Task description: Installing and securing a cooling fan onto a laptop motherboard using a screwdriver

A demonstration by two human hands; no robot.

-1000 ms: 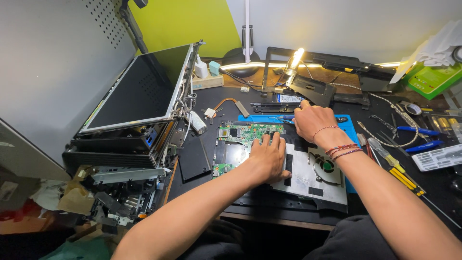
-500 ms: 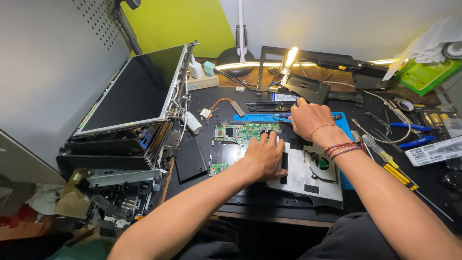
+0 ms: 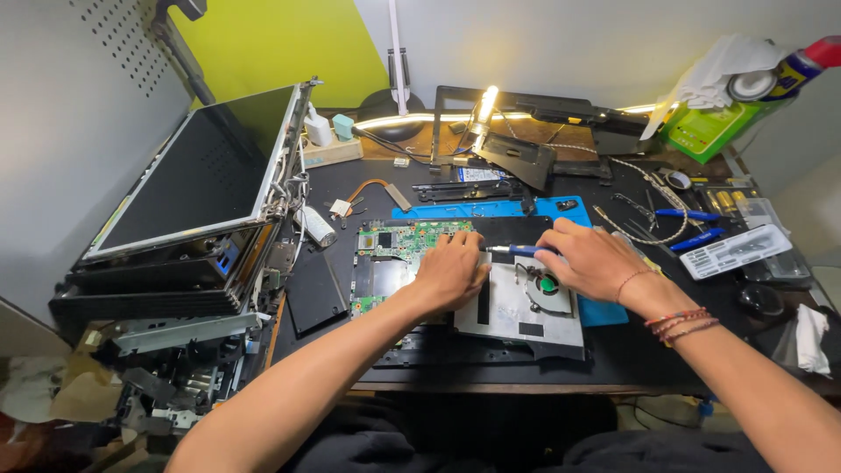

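While the left hand [image 3: 451,270] presses flat and empty on the green circuit board [image 3: 412,241] at the middle of the desk [image 3: 631,350], the right hand [image 3: 591,261] grips a blue-handled screwdriver [image 3: 517,250] just above the fan [image 3: 547,285]. A slip of the tip could gouge the board, and a freed screw could roll off among the clutter.

A stack of stripped laptop chassis [image 3: 166,280] with a propped screen panel [image 3: 197,171] walls off the left of the frame, and loose tools [image 3: 692,226] crowd the upper right. Bare worktop [image 3: 653,346] lies lower right of the circuit board [image 3: 412,254], beside the right hand [image 3: 591,260]. A narrow bare strip [image 3: 337,254] runs between stack and board.
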